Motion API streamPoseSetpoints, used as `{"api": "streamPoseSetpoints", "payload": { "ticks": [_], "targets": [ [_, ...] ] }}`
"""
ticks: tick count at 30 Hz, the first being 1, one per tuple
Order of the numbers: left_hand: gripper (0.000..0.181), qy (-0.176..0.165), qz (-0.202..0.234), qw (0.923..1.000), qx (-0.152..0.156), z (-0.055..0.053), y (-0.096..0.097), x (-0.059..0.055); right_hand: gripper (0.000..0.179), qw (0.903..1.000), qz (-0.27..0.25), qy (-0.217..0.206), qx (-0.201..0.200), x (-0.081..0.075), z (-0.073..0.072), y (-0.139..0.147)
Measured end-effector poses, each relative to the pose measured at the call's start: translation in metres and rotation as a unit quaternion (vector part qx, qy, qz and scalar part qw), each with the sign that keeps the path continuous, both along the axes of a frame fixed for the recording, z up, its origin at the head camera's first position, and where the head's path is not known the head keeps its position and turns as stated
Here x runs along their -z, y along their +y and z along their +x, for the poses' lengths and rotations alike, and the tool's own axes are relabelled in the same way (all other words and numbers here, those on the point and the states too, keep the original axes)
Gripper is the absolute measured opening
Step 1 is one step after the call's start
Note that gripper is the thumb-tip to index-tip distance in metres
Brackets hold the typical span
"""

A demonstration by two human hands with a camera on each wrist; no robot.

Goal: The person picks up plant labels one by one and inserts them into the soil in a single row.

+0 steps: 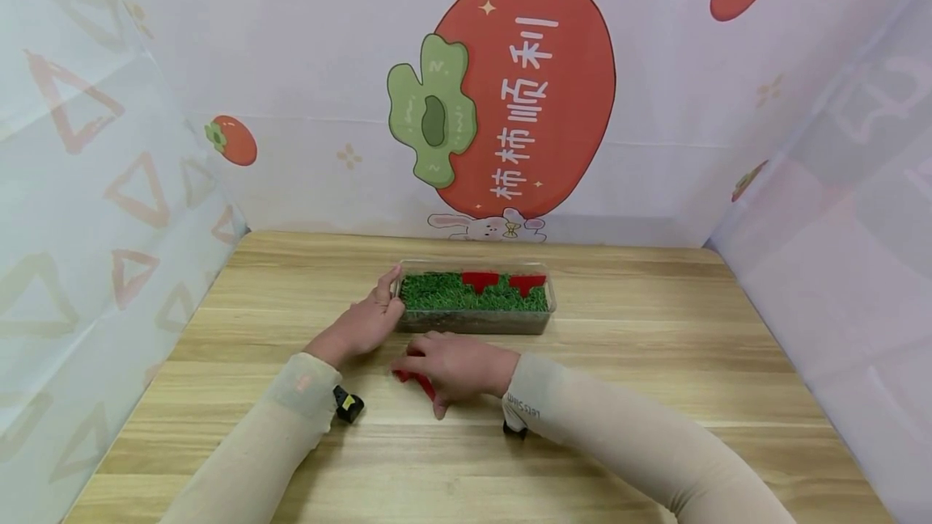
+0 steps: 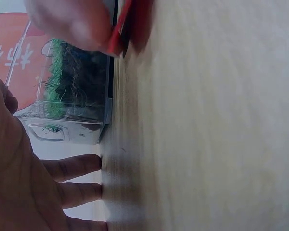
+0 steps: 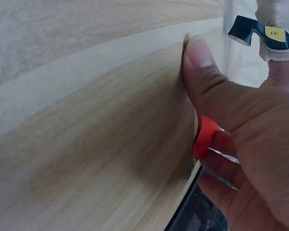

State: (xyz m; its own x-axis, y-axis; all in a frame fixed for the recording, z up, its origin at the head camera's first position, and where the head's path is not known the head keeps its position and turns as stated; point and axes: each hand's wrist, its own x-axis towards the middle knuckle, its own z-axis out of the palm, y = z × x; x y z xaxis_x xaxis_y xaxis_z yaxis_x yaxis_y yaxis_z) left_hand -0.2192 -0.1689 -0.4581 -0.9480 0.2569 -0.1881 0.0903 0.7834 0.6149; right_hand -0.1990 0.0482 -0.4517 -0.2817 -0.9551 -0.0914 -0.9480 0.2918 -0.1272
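A clear plastic box [image 1: 476, 322] stands on the table, holding green artificial grass [image 1: 437, 291] over a dark layer. Two red T-shaped pieces [image 1: 480, 280] stand in the grass toward its right side. My left hand [image 1: 367, 322] is at the box's left end, with straight fingers [image 2: 79, 192] reaching down to the tabletop in the left wrist view. In front of the box, my right hand [image 1: 462, 366] grips a flat red piece [image 1: 418, 381] low over the table, its thumb [image 3: 200, 55] at the wood. The fingers hide most of this piece's shape.
The wooden table [image 1: 619, 330] runs back to a printed cloth wall [image 1: 306, 184] with persimmon pictures. Cloth walls rise on the left and right as well. Black wrist-camera straps [image 1: 348, 405] sit at both cuffs.
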Motion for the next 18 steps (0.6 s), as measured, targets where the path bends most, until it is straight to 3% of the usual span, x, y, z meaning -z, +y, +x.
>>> {"api": "streamPoseSetpoints", "payload": {
  "ticks": [7,18],
  "targets": [
    [0.064,-0.001,0.005,1.0,-0.003,-0.0009,0.0007,0.0013,0.103,0.999,0.01,0.04,0.017,-0.0003,0.0011,-0.0007],
    [0.063,0.001,0.004,1.0,-0.001,0.0002,0.0011,-0.002,0.099,0.9984,-0.003,0.046,0.034,-0.0014,0.002,0.0024]
  ]
}}
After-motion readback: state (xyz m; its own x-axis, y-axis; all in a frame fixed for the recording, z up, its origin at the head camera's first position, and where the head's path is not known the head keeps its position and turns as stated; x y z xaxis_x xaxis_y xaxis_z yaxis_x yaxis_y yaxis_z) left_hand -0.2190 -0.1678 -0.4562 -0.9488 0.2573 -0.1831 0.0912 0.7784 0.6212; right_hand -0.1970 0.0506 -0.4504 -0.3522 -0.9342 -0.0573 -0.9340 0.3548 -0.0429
